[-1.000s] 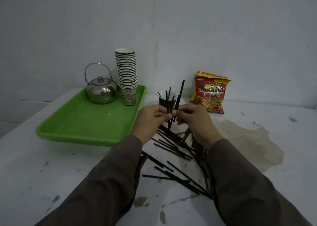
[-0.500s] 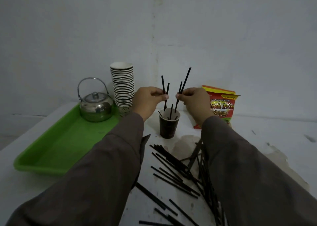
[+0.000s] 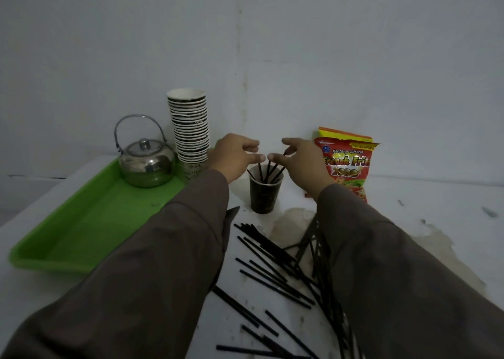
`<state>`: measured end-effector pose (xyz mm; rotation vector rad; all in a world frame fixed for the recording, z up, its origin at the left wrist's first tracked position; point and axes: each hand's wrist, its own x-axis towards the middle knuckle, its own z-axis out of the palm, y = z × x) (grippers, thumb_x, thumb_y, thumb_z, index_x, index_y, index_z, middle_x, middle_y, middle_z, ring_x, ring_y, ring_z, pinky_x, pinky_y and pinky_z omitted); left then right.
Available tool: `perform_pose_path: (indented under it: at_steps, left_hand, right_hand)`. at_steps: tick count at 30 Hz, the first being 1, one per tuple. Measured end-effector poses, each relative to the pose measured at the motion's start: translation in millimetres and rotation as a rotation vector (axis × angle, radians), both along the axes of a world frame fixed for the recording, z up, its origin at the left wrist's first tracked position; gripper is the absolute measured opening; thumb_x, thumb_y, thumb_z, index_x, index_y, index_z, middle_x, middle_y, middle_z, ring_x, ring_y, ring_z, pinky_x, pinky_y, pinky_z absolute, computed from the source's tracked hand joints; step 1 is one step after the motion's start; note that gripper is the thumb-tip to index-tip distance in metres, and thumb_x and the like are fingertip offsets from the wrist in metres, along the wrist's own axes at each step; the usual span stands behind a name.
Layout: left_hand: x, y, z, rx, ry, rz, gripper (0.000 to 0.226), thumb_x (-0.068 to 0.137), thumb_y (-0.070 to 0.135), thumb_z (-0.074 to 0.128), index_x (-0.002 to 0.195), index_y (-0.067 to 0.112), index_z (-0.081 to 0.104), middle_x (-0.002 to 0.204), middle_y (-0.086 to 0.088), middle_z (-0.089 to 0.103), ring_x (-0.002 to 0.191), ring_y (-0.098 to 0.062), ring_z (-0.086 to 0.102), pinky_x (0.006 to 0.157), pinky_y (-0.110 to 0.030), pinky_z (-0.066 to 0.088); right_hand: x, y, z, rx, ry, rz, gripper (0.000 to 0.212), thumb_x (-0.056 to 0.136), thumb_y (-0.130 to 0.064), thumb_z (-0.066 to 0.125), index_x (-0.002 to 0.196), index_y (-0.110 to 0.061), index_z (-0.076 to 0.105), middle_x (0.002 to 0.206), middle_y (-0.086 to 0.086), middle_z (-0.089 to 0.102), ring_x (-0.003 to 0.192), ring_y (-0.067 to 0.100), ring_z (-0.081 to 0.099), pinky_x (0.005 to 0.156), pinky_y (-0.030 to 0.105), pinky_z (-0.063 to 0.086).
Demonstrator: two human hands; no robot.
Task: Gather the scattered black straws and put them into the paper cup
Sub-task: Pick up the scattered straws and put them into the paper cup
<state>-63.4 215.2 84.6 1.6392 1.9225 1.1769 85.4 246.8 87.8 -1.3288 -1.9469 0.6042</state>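
Though many black straws [image 3: 275,268] lie loose on the worktop [image 3: 436,244] nearest the camera, fanned out between the two brown sleeves, a few more now stand in the paper cup [image 3: 264,192] just beyond them. Half a second ago each hand pinched a pair of straws above that cup; now both hover over its rim with nothing in them, so the batch has just been dropped in. The left hand [image 3: 234,155] has its fingers [image 3: 249,146] spread and curled, holding nothing; the right hand [image 3: 300,159] is likewise open and empty, its fingertips close to the tips of the upright straws. By my judgement the task is only partly done, and another reach to the pile comes next. The right sleeve covers part of the pile, so its count is hidden, and the bottom edge cuts off the nearest straws. Farther back, a green tray [image 3: 68,236] carries a kettle [image 3: 147,165] and stacked cups [image 3: 191,129]; a snack bag [image 3: 346,162] leans by the wall
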Motion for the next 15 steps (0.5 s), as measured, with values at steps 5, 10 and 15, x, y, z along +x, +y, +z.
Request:
perform_pose_path:
  at_steps: [5, 10, 15]
  left_hand:
    - [6, -26, 12, 0.149, -0.028, 0.03, 0.033, 0.078, 0.024, 0.07, 0.11, 0.02, 0.065, 0.107, 0.0, 0.071, 0.099, -0.016, 0.062, 0.099, -0.04, 0.044]
    - [20, -85, 0, 0.342, -0.024, 0.042, 0.02, 0.081, 0.018, 0.065, 0.099, 0.027, 0.068, 0.096, 0.013, 0.065, 0.08, 0.001, 0.054, 0.071, -0.009, 0.04]
    - [44, -144, -38, 0.336, 0.099, -0.06, 0.018, 0.078, 0.01, 0.066, 0.092, 0.021, 0.07, 0.09, 0.009, 0.063, 0.081, -0.007, 0.053, 0.073, -0.01, 0.039]
  right_hand:
    - [11, -18, 13, 0.114, 0.098, -0.062, 0.051, 0.086, -0.031, 0.063, 0.132, -0.014, 0.05, 0.13, 0.012, 0.053, 0.112, 0.019, 0.054, 0.082, 0.019, 0.034]
    - [32, -59, 1, 0.119, 0.124, -0.017, 0.029, 0.086, -0.024, 0.062, 0.115, -0.017, 0.063, 0.109, 0.004, 0.062, 0.093, 0.012, 0.055, 0.077, 0.026, 0.047]
    - [43, -114, -31, 0.066, 0.082, 0.067, 0.015, 0.084, -0.02, 0.065, 0.099, -0.018, 0.068, 0.085, -0.004, 0.061, 0.072, 0.007, 0.054, 0.061, 0.013, 0.04]
